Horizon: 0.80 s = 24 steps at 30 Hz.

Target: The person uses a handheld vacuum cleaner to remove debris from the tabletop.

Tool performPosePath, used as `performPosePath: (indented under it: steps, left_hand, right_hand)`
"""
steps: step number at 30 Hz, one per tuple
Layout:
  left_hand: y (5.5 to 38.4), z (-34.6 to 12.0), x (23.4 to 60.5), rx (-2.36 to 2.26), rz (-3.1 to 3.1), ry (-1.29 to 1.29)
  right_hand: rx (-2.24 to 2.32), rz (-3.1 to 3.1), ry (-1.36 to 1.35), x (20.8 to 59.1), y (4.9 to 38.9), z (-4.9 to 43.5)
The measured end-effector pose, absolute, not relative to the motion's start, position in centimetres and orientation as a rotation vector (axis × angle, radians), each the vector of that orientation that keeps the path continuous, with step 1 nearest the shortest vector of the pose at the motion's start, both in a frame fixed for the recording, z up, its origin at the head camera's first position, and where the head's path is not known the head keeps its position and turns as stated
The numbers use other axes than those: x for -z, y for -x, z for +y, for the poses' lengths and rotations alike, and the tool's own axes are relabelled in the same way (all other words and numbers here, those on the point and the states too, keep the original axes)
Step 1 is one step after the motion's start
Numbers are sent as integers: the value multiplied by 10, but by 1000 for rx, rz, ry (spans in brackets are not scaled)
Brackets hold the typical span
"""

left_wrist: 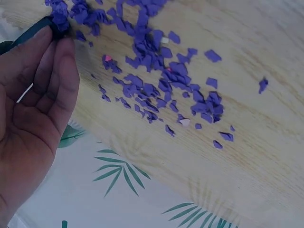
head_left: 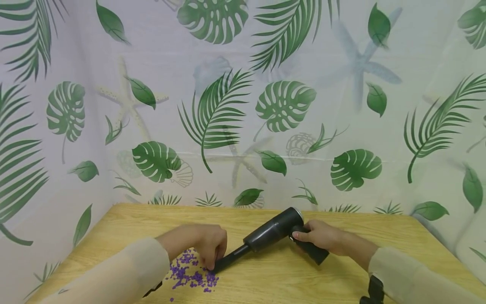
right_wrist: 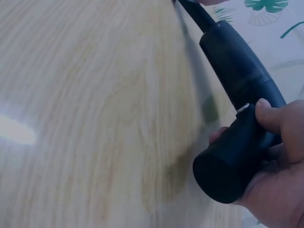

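In the head view the light is bright and soft, and it spreads quite evenly over the wall cloth [head_left: 243, 105], which looks violet at the upper left and warmer toward the lower right. The black device [head_left: 275, 230] carries a pale shine along its top. Both wrist views are dimmer and more bluish. In the right wrist view, a strong white glare [right_wrist: 16, 130] burns on the table [right_wrist: 95, 95] at the left edge, and a soft-edged shadow [right_wrist: 180, 173] lies beside the device. In the left wrist view, purple pieces [left_wrist: 147, 90] appear slightly soft.
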State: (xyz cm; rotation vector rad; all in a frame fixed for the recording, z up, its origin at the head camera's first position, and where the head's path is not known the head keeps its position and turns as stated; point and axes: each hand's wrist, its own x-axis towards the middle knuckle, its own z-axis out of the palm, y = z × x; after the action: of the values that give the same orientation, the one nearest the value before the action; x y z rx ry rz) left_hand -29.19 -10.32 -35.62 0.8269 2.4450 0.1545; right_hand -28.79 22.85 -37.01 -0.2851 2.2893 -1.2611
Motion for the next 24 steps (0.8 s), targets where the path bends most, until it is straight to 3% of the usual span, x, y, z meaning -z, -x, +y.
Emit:
performPosePath:
  steps: [13,24]
  left_hand:
    - [270,-97,357,-183,2236,-738]
    - [304,-120,337,-302,2426,-748]
  right_hand:
    - [1267,2184,350,370,280,229]
    - [1428,2212,348,357,290,228]
